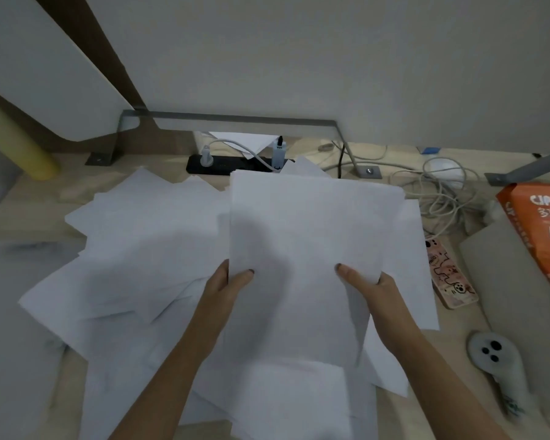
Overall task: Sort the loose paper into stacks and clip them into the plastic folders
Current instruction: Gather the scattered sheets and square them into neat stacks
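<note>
A gathered stack of white sheets (pixel 308 230) is held up in front of me, tilted toward the camera. My left hand (pixel 227 285) pinches its lower left edge with the thumb on top. My right hand (pixel 367 284) grips its lower right part, thumb on the front and fingers behind. Under and around the stack, several loose white sheets (pixel 134 249) lie scattered and overlapping across the desk. No plastic folder can be made out.
A black power strip (pixel 223 165) with plugs and tangled white cables (pixel 442 192) lies at the back. A phone in a patterned case (pixel 450 274), an orange A4 paper pack (pixel 543 223), a grey board (pixel 505 274) and a white controller (pixel 496 354) sit at right. A yellow roll (pixel 16 138) stands left.
</note>
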A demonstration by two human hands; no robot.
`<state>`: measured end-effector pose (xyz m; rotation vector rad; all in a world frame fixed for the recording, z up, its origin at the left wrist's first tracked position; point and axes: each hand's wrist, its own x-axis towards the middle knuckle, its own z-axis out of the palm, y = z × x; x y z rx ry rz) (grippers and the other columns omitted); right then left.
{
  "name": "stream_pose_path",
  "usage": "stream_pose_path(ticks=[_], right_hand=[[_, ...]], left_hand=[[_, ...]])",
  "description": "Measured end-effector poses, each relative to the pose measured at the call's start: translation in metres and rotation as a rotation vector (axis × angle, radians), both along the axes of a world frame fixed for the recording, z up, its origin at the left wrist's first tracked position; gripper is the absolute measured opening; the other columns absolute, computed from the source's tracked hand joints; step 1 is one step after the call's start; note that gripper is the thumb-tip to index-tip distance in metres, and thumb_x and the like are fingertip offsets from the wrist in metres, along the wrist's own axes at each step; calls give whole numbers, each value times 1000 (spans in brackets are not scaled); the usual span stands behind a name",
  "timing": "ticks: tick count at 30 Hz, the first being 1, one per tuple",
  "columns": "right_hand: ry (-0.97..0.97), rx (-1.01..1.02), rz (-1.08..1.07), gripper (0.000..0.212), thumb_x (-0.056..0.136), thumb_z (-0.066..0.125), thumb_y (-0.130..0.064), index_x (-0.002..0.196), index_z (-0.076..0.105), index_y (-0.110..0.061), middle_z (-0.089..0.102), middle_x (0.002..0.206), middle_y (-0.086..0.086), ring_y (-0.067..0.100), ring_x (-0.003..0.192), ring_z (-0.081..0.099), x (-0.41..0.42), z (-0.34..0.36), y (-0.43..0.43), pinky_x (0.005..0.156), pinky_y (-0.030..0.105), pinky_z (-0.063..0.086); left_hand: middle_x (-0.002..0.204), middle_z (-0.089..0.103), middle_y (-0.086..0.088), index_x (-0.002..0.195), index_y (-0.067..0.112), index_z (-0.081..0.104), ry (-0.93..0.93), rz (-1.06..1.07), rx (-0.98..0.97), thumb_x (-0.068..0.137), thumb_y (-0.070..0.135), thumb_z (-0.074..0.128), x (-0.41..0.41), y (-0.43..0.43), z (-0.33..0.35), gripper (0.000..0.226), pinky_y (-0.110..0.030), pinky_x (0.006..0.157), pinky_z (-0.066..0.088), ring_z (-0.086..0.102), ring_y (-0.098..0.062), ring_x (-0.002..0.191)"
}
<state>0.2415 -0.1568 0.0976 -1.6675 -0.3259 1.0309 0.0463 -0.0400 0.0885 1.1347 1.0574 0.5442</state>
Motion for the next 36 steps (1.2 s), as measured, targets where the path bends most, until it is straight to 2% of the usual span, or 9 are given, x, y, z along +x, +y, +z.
stream_pose_path(ticks=[3, 7, 12, 15, 18, 23, 26, 32, 36], right_hand=[[-84, -102, -62, 16, 82, 68, -26, 95, 68, -16, 72, 96, 3, 21, 89, 68, 18, -7, -16, 81, 35, 52], [-205, -231, -64, 15, 89, 59, -21, 101, 62, -12, 66, 92, -3, 8, 83, 59, 40, -25, -52, 67, 24, 44], [-263, -499, -108, 32, 90, 56, -25, 109, 57, 1, 60, 111, 14, 29, 106, 56, 66, -74, -98, 91, 39, 41], [-273, -559, -115, 13, 91, 54, -17, 93, 50, -5, 52, 95, 10, 23, 98, 49, 73, -90, -114, 79, 33, 37], [-332, -602, -122, 27, 92, 51, -8, 117, 50, -1, 56, 104, 15, 30, 102, 52, 74, -95, -122, 78, 31, 36], [-536, -629, -129, 43, 85, 55, 0, 127, 47, -1, 58, 115, 23, 38, 105, 54, 67, -91, -115, 87, 39, 45], [-636, -596, -64, 40, 84, 57, -2, 123, 53, -2, 55, 118, 24, 40, 107, 53, 62, -80, -87, 90, 43, 46], [-450, -351, 111, 34, 89, 55, -8, 122, 52, -10, 46, 130, 14, 24, 111, 51, 18, -66, 3, 90, 32, 42], [-81, -253, 201, 32, 89, 56, -11, 121, 55, -14, 54, 120, 7, 20, 110, 52, -33, -57, 67, 91, 28, 38]], left_hand=[[88, 63, 0, 90, 11, 60, 103, -141, 35, 92, 21, 53, 12, -9, -10, 12, -29, 76, 44, 60, -16, 81], [76, 45, -8, 80, 14, 49, 207, -327, -3, 95, 24, 46, 40, -30, -34, 19, -32, 66, 32, 44, -17, 71], [73, 46, -11, 74, 14, 44, 323, -523, -38, 92, 28, 44, 72, -64, -68, 24, -38, 67, 44, 48, -19, 69], [78, 52, -11, 80, 13, 52, 359, -621, -71, 90, 27, 42, 81, -77, -91, 20, -48, 79, 50, 53, -20, 72], [80, 55, -10, 82, 12, 52, 428, -659, -87, 90, 21, 42, 83, -82, -106, 15, -51, 85, 50, 55, -20, 74], [86, 64, 0, 91, 19, 53, 452, -619, -122, 93, 12, 42, 75, -73, -95, 12, -23, 66, 48, 61, -12, 74], [92, 63, 2, 95, 21, 53, 424, -566, -85, 93, 10, 42, 59, -51, -85, 15, -20, 68, 43, 60, -7, 78], [104, 60, 6, 99, 24, 57, 468, -323, 108, 93, 13, 47, 0, 9, -68, 16, -19, 80, 42, 55, -10, 99], [116, 49, 2, 112, 18, 57, 547, -111, 211, 91, 10, 53, -53, 55, -67, 23, -24, 97, 35, 46, -12, 115]])
